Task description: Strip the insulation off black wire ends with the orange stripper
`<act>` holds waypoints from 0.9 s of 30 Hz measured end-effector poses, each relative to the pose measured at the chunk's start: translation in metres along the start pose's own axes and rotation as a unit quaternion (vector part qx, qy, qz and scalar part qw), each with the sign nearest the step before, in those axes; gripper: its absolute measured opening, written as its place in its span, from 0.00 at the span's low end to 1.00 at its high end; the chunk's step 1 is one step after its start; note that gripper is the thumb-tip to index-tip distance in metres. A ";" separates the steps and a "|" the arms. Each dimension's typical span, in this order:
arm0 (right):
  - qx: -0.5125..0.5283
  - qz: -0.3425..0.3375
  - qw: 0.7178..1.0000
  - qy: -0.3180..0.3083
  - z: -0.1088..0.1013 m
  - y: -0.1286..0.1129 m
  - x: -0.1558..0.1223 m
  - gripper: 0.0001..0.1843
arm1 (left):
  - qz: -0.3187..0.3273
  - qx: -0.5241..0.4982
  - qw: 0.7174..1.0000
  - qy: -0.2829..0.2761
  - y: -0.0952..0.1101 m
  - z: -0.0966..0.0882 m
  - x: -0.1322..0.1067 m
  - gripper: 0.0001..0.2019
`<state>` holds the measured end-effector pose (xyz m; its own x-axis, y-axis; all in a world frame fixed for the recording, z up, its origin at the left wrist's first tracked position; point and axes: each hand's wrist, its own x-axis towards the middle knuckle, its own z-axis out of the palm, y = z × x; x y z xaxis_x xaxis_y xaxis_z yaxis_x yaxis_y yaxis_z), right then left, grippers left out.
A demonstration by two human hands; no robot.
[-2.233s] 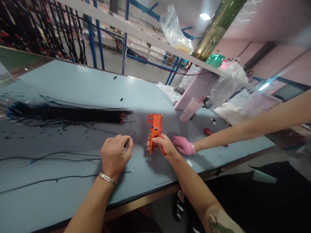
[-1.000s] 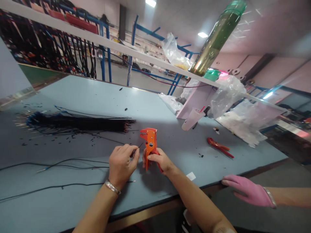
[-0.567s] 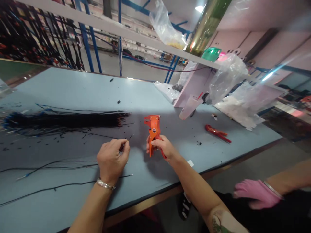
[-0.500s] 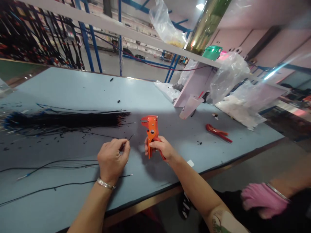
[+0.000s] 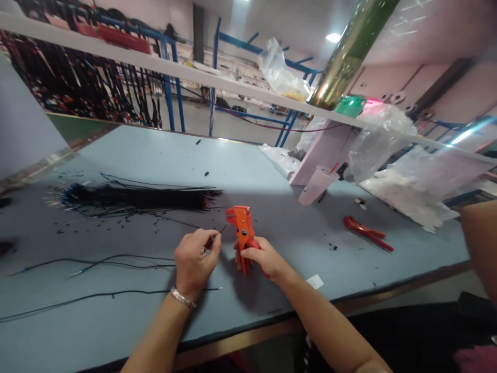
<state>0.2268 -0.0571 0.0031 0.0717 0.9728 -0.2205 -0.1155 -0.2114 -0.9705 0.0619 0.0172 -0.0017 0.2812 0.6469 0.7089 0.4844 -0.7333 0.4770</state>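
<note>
My left hand (image 5: pixel 197 258) pinches a thin black wire (image 5: pixel 224 228), whose end points up and right from the fingertips. Close to that end are the jaws of an orange-red wire stripper (image 5: pixel 243 233); whether the wire touches them I cannot tell. My right hand (image 5: pixel 261 257) is wrapped round the tool's handles and holds it upright above the table. Behind my left hand lies a thick bundle of black wires (image 5: pixel 151 198), with blue terminals at its left end. Several single black wires (image 5: pixel 112 293) lie on the table left of my left wrist.
A red cutter (image 5: pixel 367 232) lies on the blue-grey table (image 5: pixel 163 336) to the right. A plastic cup with a straw (image 5: pixel 317 185) leans by the shelf post, beside clear plastic bags (image 5: pixel 411 197). Black scraps are scattered about. Another person's arm (image 5: pixel 481 243) is at the right edge.
The view has shifted, so everything sits lower and mostly further right. The wire end and the stripper's jaws are closer together. The other person's pink-gloved hand has moved towards the lower right corner.
</note>
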 end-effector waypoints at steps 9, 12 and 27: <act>-0.041 0.001 0.999 -0.003 -0.002 -0.003 -0.003 0.11 | -0.130 -0.070 0.989 0.002 -0.004 0.000 -0.002 0.10; -0.033 0.017 0.998 -0.051 -0.009 -0.005 -0.004 0.12 | -0.160 -0.109 0.981 0.006 -0.005 -0.002 0.000 0.10; 0.054 0.035 0.984 -0.164 -0.028 -0.001 -0.002 0.15 | -0.186 -0.159 0.969 -0.031 -0.013 -0.003 0.002 0.10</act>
<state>0.2548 -0.0611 0.0017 -0.2623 0.9382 -0.2260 -0.2148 -0.2851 -0.9341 0.0538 0.0277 -0.0054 0.1898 0.8833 0.4287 0.2842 -0.4674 0.8371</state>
